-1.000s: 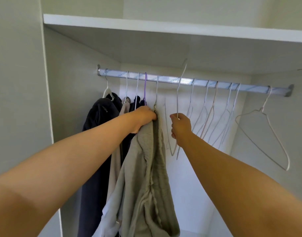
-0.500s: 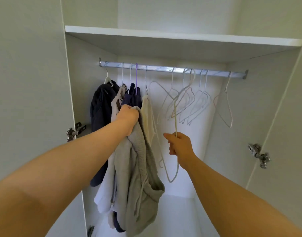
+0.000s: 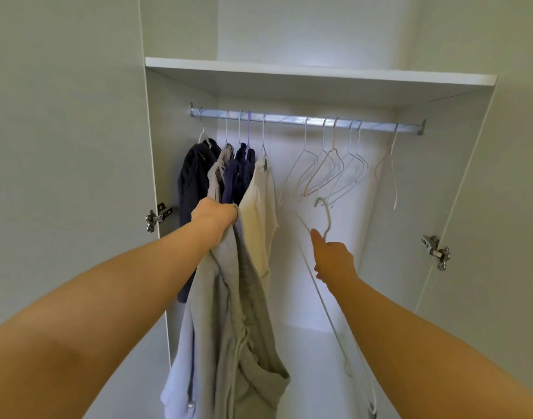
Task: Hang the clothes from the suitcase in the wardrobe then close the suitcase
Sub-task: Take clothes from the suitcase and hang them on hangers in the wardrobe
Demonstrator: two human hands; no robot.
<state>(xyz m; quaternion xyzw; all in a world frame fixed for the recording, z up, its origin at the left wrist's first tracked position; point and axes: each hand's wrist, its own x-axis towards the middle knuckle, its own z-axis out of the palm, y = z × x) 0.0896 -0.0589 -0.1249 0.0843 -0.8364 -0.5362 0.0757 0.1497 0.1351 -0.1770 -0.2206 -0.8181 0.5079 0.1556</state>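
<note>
My left hand [image 3: 215, 214] grips a bundle of grey clothes [image 3: 238, 322] that hangs down in front of the open wardrobe. My right hand [image 3: 333, 260] holds a white wire hanger [image 3: 325, 219] by its neck, off the rail, its hook pointing up and its frame trailing down to the lower right. The metal rail [image 3: 307, 120] carries a dark garment [image 3: 194, 173], a grey one, a navy one [image 3: 239, 173] and a cream top [image 3: 260, 204] at its left end. Several empty hangers [image 3: 328, 173] hang on the right half. The suitcase is out of view.
A white shelf [image 3: 319, 75] runs above the rail. Both wardrobe doors stand open, with metal hinges at the left [image 3: 156, 219] and right [image 3: 437, 252]. The wardrobe floor [image 3: 313, 373] lies below the hanging clothes.
My view has pulled back from the wardrobe. My right hand has lifted the white hanger off the rail and drawn it down and towards me. My left hand keeps the grey clothes.
</note>
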